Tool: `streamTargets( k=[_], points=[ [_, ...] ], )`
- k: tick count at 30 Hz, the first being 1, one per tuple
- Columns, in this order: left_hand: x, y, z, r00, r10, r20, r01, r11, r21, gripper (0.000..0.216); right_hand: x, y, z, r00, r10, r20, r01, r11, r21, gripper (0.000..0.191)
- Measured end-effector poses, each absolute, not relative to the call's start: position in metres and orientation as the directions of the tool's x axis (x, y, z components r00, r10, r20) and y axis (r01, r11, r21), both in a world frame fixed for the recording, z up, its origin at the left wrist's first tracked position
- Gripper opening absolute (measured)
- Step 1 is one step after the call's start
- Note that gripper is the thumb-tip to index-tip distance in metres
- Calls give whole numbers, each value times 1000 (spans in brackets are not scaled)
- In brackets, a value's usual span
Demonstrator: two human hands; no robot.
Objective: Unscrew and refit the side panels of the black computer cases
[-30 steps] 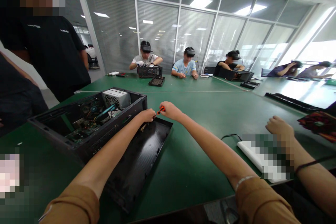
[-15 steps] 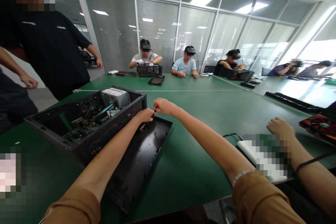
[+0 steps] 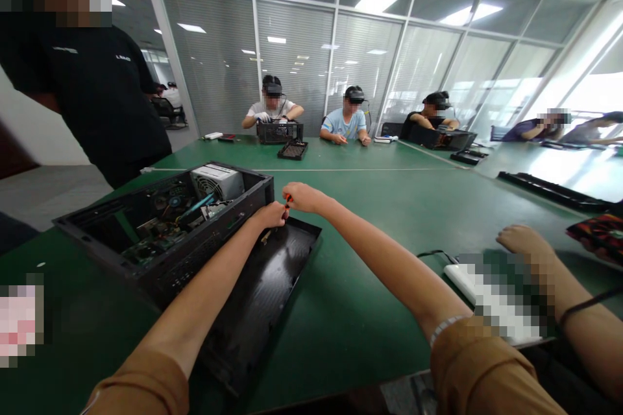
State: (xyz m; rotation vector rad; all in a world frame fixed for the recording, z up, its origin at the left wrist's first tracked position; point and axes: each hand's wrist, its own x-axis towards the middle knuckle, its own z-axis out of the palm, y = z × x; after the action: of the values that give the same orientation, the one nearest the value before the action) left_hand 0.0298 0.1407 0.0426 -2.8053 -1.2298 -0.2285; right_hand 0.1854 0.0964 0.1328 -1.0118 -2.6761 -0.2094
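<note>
My right hand [image 3: 304, 197] is closed around a small screwdriver with an orange and black handle [image 3: 289, 200], beyond the far end of a black panel. Just below it, the fingers of my left hand [image 3: 273, 213] are pinched together near the lower end of the tool; what they hold is hidden. To the left, an open black computer case [image 3: 160, 266] lies on its side, showing a silver power supply [image 3: 217, 181], a fan and cables. The shallow black panel [image 3: 272, 292] lies beside the case, under my left forearm, with small brassy pieces [image 3: 266, 237] on it.
On the right, a neighbour's hand [image 3: 528, 246] is near a white device [image 3: 460, 282] with a black cable. A person in a black shirt [image 3: 97, 91] stands at the left. Several people work across the green table [image 3: 370, 201], some at computer cases [image 3: 280, 132].
The standing person's arm has drawn back out of sight, and another person's arm at the far left has left the view. My hands stay in nearly the same place.
</note>
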Motion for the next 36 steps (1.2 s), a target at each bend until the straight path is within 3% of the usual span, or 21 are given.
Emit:
streamTargets(
  k=[12,20,26,36],
  points=[
    [30,139,43,640,749,169,754,-655,46,18,182,95,136,-732,627,266,668,738,98,18],
    [30,139,45,671,721,173,726,-686,47,16,175,92,143,-602,761,242,798,563,214,41],
    [30,141,43,669,724,166,731,-682,30,18,181,94,147,-631,754,182,774,598,208,30],
    [29,144,39,659,735,160,740,-672,43,20,183,89,148,-663,720,206,747,619,240,31]
  ],
)
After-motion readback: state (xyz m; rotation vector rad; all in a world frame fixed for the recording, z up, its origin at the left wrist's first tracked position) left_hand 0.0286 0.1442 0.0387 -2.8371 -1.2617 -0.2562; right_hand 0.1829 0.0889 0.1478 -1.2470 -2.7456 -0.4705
